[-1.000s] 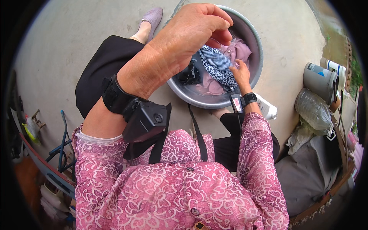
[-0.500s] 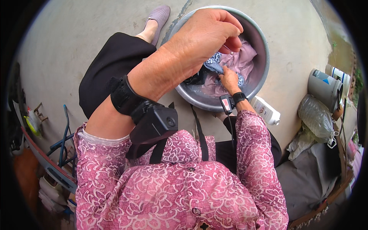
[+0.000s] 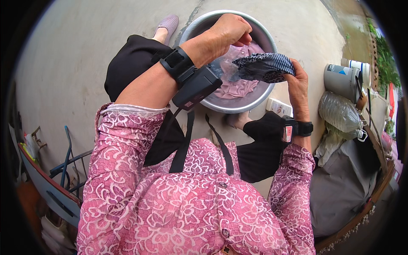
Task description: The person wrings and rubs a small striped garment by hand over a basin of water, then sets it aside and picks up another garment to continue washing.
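My right hand (image 3: pixel 298 79) grips one end of a wet dark-blue and white cloth (image 3: pixel 265 68), patterned with a striped part, at the right rim of a metal basin (image 3: pixel 266 94). The cloth stretches left over the basin, its far end blurred. Pink wet fabric (image 3: pixel 238 86) lies in the water below. Above the basin, my left hand (image 3: pixel 233 30) is closed with fingers bent downward. Its fingertips are partly hidden, so I cannot see what, if anything, is in them.
Beside the basin's lower right lies a white bottle (image 3: pixel 279 107). On the right are a grey bucket (image 3: pixel 341 79), a large clear plastic jug (image 3: pixel 338 111) and grey sheeting (image 3: pixel 346 191). A chair-like frame (image 3: pixel 63 170) stands at left. My shoe (image 3: pixel 168 26) rests beyond the basin's left side.
My right hand has lifted the patterned cloth out of the basin and drawn it up to the right. My left hand has shifted slightly left, staying over the basin.
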`<move>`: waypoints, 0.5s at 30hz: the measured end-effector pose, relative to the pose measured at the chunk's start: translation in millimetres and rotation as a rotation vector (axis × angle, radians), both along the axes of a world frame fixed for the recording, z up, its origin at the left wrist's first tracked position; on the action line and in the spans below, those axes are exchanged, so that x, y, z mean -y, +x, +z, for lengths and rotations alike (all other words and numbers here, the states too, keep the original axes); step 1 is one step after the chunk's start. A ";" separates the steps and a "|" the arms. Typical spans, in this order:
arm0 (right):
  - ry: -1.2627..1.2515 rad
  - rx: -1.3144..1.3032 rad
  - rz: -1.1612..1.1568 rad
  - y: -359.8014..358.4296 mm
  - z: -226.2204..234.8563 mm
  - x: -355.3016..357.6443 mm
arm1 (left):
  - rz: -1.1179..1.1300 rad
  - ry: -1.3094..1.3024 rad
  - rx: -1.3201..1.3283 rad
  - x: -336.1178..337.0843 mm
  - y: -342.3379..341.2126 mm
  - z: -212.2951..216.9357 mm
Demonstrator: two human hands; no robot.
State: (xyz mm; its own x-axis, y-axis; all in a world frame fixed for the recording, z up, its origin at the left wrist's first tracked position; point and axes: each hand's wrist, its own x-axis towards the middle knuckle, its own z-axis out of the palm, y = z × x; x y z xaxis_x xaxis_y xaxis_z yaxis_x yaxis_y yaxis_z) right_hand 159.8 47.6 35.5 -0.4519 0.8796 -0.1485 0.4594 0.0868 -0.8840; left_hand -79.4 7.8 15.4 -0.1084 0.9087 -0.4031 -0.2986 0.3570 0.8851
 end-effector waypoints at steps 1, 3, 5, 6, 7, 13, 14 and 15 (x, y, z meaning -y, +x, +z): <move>-0.028 -0.071 -0.005 3.1 3.7 -1.3 | -0.026 -0.012 0.006 -2.7 4.6 -7.9; -0.048 -0.177 -0.047 2.8 9.3 -1.2 | -0.080 -0.066 -0.005 0.0 11.2 -18.2; -0.065 -0.222 -0.044 -1.6 14.6 -1.5 | -0.148 -0.172 0.052 7.5 14.9 -18.0; -0.082 -0.256 -0.029 -4.5 18.3 -1.4 | -0.194 -0.225 0.074 9.9 15.8 -24.9; -0.100 -0.258 -0.035 -8.2 24.5 0.8 | -0.201 -0.308 0.119 11.9 17.5 -27.9; -0.133 -0.378 0.160 -30.0 37.9 7.5 | -0.148 -0.514 0.438 11.9 30.7 -27.9; -0.194 -0.401 0.217 -35.1 39.9 9.5 | -0.189 -0.431 0.621 9.3 30.4 -28.6; -0.240 -0.457 0.226 -40.8 37.2 13.8 | -0.143 -0.408 0.629 7.6 33.4 -29.4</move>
State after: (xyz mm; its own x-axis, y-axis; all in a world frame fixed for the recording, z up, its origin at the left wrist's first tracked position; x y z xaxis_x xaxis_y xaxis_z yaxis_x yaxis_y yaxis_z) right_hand 119.0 33.8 72.8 -0.6907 0.7190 -0.0772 0.0186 -0.0890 -0.9959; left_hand -46.1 0.3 -13.9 0.3607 0.6622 -0.6568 -0.6290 0.6927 0.3529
